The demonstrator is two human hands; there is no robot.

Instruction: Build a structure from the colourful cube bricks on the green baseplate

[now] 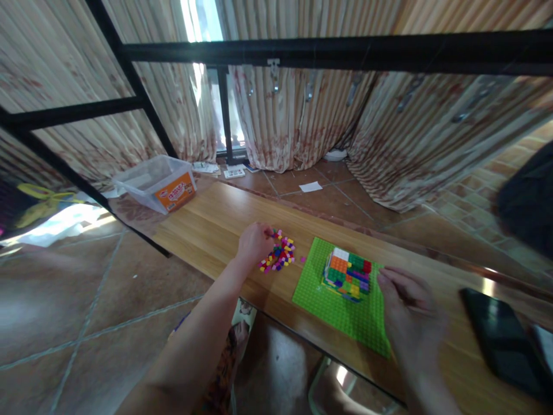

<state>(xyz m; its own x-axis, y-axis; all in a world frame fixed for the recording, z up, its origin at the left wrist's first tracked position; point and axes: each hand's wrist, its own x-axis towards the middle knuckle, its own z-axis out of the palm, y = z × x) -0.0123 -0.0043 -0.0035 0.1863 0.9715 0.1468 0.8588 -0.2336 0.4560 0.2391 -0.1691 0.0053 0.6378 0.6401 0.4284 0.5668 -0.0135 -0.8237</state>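
My left hand (256, 241) is at the left edge of a loose pile of small coloured toy bricks (283, 252), its fingertips pinched together among them. Whether a brick is between those fingertips, I cannot make out. A green baseplate (309, 282) lies on the table to the right of the pile. On it stands a block-shaped build of multicoloured bricks (347, 272), with white, orange, green, red, purple and yellow on top. My right hand (410, 302) hovers at the baseplate's right edge, fingers curled and thumb against them. Anything held there is hidden or too small to name.
The wooden table (216, 230) is long and narrow. At its far left end sits a clear plastic box (151, 181) with an orange label. A dark phone-like slab (501, 340) lies on the right. Black metal bars (302, 53) cross in front of the curtains.
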